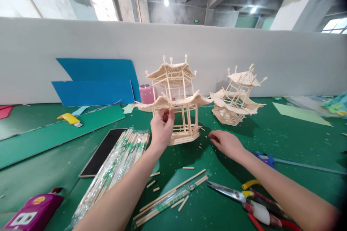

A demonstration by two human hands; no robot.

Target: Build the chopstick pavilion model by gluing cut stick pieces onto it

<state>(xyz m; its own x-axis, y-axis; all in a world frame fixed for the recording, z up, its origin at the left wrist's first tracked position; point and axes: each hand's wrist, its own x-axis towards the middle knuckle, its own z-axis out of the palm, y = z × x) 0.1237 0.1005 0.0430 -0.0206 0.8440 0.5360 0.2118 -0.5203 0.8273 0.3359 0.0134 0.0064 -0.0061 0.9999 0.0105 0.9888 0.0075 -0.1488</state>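
Scissors (pixel 244 200) up front on desk (pixel 284 133), left hand (pixel 162 128) pinching pagoda (pixel 173 97) roof, right hand (pixel 226 142) loosely curled, empty.

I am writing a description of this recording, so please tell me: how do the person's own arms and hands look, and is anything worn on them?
Both forearms are bare as far as the picture shows; no sleeves are visible. The left hand and the right hand wear no gloves, and I see no rings, watch or bracelet. The nails look short and unpainted, though they are small in this view.
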